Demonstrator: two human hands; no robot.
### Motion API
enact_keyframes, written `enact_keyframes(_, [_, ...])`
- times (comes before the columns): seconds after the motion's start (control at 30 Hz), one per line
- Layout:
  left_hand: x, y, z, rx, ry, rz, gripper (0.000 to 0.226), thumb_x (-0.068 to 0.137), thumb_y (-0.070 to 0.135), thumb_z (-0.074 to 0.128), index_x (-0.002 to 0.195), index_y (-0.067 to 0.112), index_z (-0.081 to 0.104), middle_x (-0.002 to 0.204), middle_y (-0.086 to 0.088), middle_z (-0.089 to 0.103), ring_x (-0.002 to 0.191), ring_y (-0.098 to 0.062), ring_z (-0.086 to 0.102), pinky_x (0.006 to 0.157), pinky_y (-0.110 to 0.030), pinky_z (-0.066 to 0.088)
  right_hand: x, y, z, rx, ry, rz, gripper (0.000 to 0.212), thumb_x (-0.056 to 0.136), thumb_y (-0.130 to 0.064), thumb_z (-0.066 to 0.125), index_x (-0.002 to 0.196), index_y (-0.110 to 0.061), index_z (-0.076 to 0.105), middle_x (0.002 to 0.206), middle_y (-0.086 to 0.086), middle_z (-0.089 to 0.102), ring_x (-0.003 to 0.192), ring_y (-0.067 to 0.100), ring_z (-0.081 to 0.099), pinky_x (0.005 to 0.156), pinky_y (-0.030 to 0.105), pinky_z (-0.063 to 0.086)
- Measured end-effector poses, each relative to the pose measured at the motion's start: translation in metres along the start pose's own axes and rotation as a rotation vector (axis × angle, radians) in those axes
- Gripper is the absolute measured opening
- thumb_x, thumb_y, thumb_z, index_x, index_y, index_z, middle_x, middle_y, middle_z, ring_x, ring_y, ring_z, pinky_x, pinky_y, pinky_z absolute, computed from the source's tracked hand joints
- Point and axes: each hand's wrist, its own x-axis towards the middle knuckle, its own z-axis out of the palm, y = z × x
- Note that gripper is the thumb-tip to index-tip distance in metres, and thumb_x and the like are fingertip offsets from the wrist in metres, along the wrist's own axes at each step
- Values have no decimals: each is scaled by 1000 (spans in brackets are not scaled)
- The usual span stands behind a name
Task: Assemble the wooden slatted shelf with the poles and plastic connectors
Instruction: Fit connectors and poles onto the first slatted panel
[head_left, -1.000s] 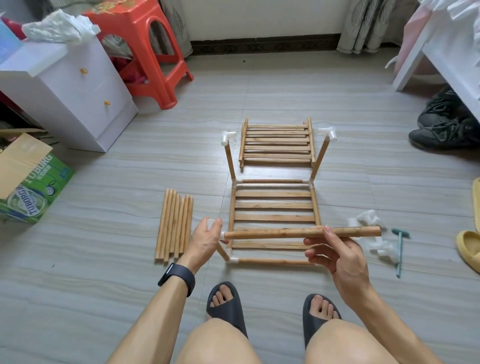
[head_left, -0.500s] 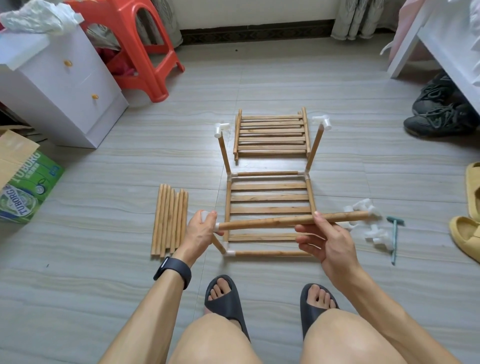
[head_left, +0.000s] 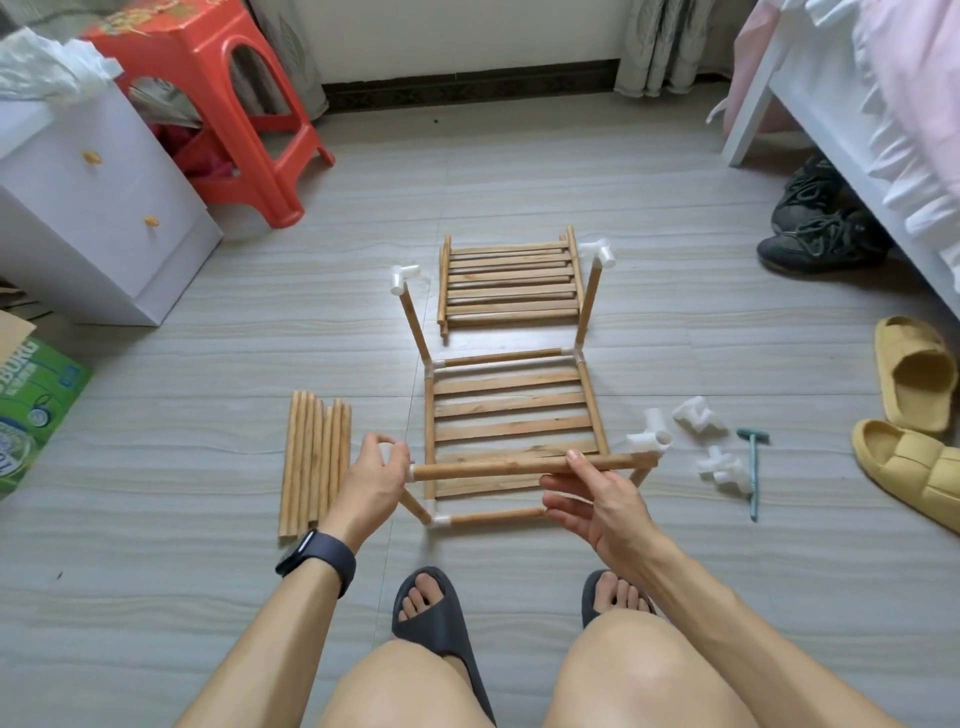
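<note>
A half-built slatted shelf (head_left: 511, 410) lies on the floor, with upright poles at its corners topped by white plastic connectors (head_left: 404, 277). My left hand (head_left: 375, 475) grips the connector on the near left upright. My right hand (head_left: 592, 493) pinches a horizontal wooden pole (head_left: 493, 466), whose left end sits in that connector and whose right end meets the connector (head_left: 649, 444) on the near right upright. A second slatted panel (head_left: 509, 283) lies behind the shelf. Several loose poles (head_left: 314, 462) lie to the left.
Loose white connectors (head_left: 698, 415) and a small green mallet (head_left: 753, 467) lie at the right, near yellow slippers (head_left: 911, 374). A white cabinet (head_left: 98, 208), a red stool (head_left: 208, 104) and a green box (head_left: 31, 410) stand at the left. A white bed frame (head_left: 810, 119) and black shoes (head_left: 815, 234) are at the right.
The pole's right end has swung from beyond the frame's right side onto the connector of the near right upright. My left hand has stayed on the left connector.
</note>
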Motion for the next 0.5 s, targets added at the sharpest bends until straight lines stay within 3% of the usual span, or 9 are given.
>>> enact_keyframes(0.07, [0,6,3,226,119,141,32,106,43,34,125,22,49,117,-4,59,92,-13,58,77,-31,48,-1,-3,-5,-34,-16,10,39,96,-36,61,107,1,71,99,20,73,75,25,70,65,31,61])
enact_keyframes(0.13, [0,17,6,476,194,374,46,103,55,31,130,27,54,123,4,57,105,-11,53,91,-34,44,-3,-4,-10,-61,-27,15,45,94,-39,62,111,2,69,101,20,74,78,26,70,67,32,60])
enact_keyframes(0.23, [-4,29,10,853,-33,545,68,91,80,13,117,42,62,111,17,62,110,-7,52,112,-43,28,-11,-5,-29,-123,15,11,54,89,-47,64,114,0,67,107,20,73,84,28,71,74,36,59])
enact_keyframes(0.3, [-1,25,10,939,-69,578,79,84,88,3,102,42,65,97,19,64,101,-5,56,118,-47,18,-18,-5,-49,-154,141,-31,58,85,-55,62,112,-4,65,106,16,71,86,28,70,75,39,57])
enact_keyframes(0.4, [9,6,6,954,98,709,74,86,87,4,83,37,59,73,18,60,78,-5,62,113,-52,31,-23,-15,-72,-288,376,-177,65,81,-75,58,110,-16,58,110,4,63,98,22,64,78,37,52])
enact_keyframes(0.5, [14,-8,7,943,268,855,60,95,77,20,75,34,57,63,15,59,60,-8,61,95,-57,47,-13,-34,-74,-402,361,-288,72,75,-85,51,117,-27,53,114,-12,57,106,4,55,94,37,45])
